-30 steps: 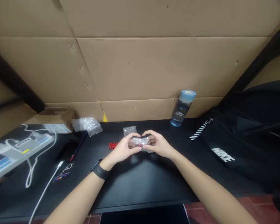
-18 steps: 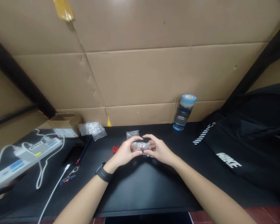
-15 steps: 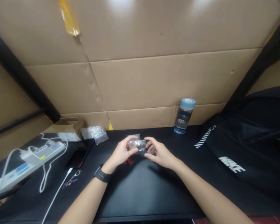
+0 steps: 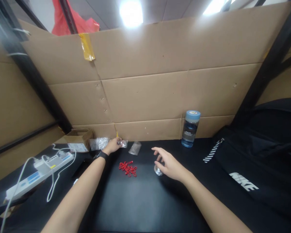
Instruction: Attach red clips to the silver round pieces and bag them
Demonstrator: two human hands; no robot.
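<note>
At the back of the black table, my left hand [image 4: 113, 146] is closed on a small clear plastic bag [image 4: 123, 144], with something small and shiny inside that I cannot make out. My right hand [image 4: 169, 164] hovers with its fingers curved and apart, holding nothing. Just under its thumb lies a round, shiny, silvery object [image 4: 157, 171], partly hidden by the hand. Several red cord loops [image 4: 127, 168] lie in a loose heap between my two arms. Behind them is a second small clear bag [image 4: 135, 148], flat on the table.
A blue-lidded water bottle [image 4: 190, 128] stands by the cardboard wall [image 4: 145, 100]. At right is a black backpack [image 4: 264, 155]. At left are a white power strip [image 4: 40, 176] with cables, an open carton [image 4: 80, 139] and crumpled clear plastic [image 4: 99, 143].
My left hand has moved back and left with the small bag. My right hand has parted from it and stayed near the middle. The red loops now show fully. The view has tilted up.
</note>
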